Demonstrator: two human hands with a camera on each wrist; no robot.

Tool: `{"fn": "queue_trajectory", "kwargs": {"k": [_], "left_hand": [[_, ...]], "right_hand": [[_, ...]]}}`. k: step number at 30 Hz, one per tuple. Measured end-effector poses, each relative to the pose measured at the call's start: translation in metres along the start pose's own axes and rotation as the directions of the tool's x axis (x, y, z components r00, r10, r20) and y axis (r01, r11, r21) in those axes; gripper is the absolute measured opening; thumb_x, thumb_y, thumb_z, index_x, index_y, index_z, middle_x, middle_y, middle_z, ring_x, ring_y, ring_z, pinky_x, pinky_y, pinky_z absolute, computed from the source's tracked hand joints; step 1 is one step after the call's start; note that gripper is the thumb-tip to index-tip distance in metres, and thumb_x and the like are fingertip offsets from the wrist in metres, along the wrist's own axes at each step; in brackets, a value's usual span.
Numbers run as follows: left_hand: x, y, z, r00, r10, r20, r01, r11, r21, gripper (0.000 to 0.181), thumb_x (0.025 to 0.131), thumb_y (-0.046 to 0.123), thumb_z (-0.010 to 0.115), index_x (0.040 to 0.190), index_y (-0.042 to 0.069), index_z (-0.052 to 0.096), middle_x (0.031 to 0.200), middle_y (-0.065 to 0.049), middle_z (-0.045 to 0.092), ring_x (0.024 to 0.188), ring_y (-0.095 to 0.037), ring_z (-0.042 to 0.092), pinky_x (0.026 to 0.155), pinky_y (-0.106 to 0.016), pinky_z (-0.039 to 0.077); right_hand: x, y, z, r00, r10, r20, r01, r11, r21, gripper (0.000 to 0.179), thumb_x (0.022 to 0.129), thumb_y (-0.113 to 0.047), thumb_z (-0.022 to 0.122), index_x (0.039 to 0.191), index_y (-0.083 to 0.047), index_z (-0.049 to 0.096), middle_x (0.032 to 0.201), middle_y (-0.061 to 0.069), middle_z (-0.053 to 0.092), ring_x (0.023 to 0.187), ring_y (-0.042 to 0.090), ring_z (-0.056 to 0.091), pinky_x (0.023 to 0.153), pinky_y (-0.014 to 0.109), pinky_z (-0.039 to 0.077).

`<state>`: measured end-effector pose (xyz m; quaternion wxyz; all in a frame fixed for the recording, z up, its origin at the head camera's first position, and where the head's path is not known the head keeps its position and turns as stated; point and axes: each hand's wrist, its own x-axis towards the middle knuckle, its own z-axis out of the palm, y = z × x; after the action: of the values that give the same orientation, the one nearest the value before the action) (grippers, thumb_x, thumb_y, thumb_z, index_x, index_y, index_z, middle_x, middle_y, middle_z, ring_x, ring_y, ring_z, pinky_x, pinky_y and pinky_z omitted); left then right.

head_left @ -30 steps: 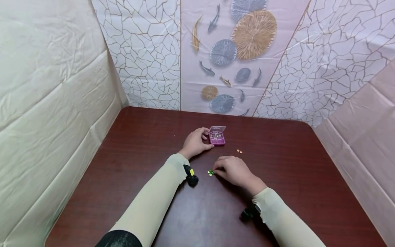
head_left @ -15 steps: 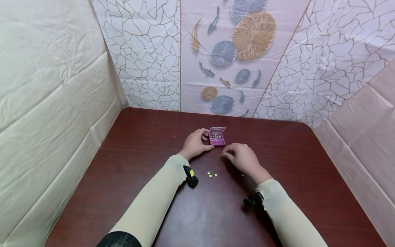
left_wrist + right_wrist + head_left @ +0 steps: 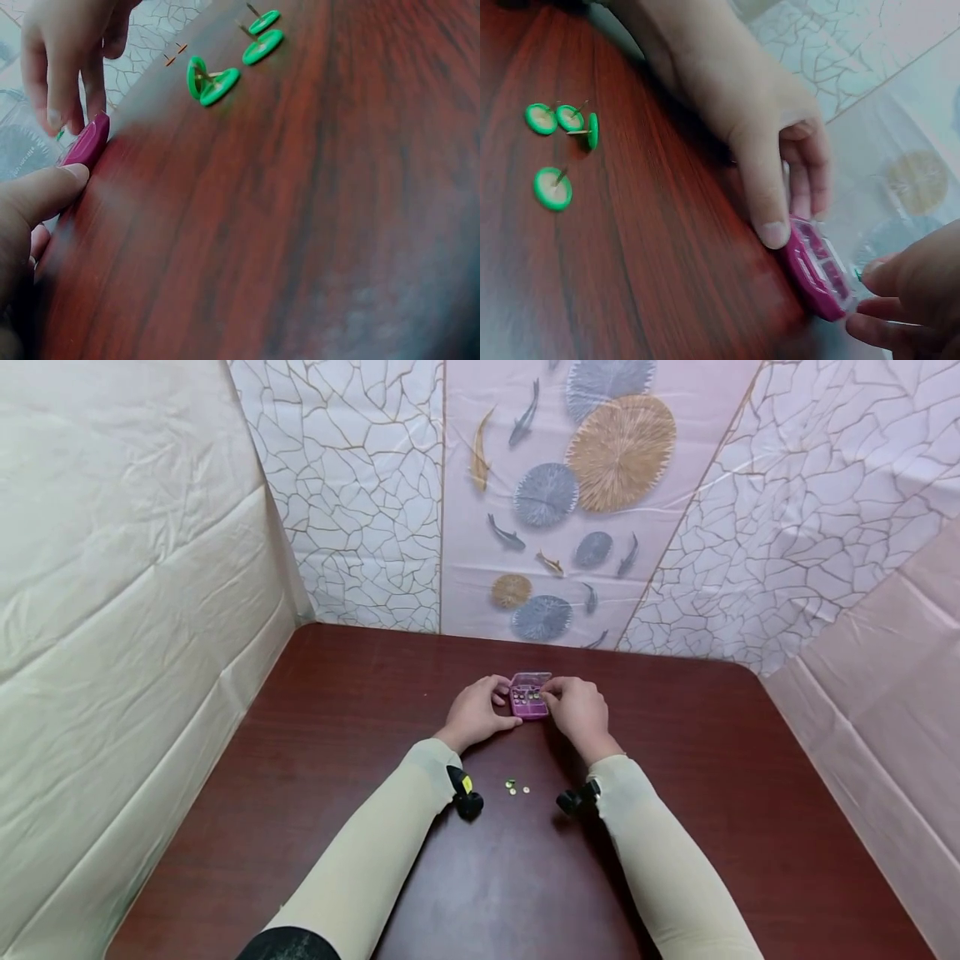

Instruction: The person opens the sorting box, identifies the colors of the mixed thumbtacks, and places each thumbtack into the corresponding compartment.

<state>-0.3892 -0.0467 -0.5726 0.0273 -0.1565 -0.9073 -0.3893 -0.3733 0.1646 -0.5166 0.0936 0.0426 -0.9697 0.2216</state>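
Note:
A small purple compartment box (image 3: 534, 712) with its clear lid raised stands toward the back of the table, small pieces in its rear compartments. My left hand (image 3: 476, 714) holds it from the left, thumb (image 3: 763, 199) at the front edge and fingers round the far side. From the right, my right hand (image 3: 579, 714) reaches over the box. Between its thumb and finger a green thumbtack (image 3: 859, 276) shows as a sliver, mostly hidden. Several green thumbtacks (image 3: 262, 46) lie nearer me, pins up or tipped sideways.
Two small copper-coloured tacks (image 3: 169, 60) lie farther right, hidden in the head view. The dark red wooden table (image 3: 360, 718) ends at a patterned cloth (image 3: 360, 510) behind the box. Wrist cameras (image 3: 469, 804) sit low beside both sleeves.
My right hand has moved from the green thumbtacks up and away to the box, pinching something small on the way. My left hand has stayed at the box.

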Motion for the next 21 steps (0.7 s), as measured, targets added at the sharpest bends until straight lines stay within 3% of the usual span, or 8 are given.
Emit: {"fn": "queue_trajectory", "kwargs": {"k": [7,21], "left_hand": [[-0.001,0.003,0.002,1.0,0.007,0.016,-0.007,1.0,-0.001,0.072,0.085,0.044,0.097,0.144,0.017,0.063,0.132,0.004,0.069,0.109,-0.008,0.068,0.099,-0.032,0.055],[-0.001,0.002,-0.005,1.0,-0.014,0.021,0.014,1.0,0.006,0.074,0.086,0.043,0.097,0.146,0.017,0.062,0.134,0.004,0.069,0.111,-0.009,0.069,0.1,-0.032,0.056]], "right_hand": [[0.005,-0.002,0.01,0.999,0.053,0.013,-0.052,0.998,-0.039,0.015,0.105,-0.027,0.077,0.113,-0.02,0.087,0.117,0.009,0.082,0.1,0.039,0.076,0.081,0.059,0.06],[0.015,-0.01,0.008,0.991,0.09,0.098,-0.087,0.996,-0.033,0.014,0.103,-0.03,0.079,0.109,-0.023,0.089,0.118,0.009,0.081,0.103,0.036,0.074,0.084,0.055,0.059]]}}
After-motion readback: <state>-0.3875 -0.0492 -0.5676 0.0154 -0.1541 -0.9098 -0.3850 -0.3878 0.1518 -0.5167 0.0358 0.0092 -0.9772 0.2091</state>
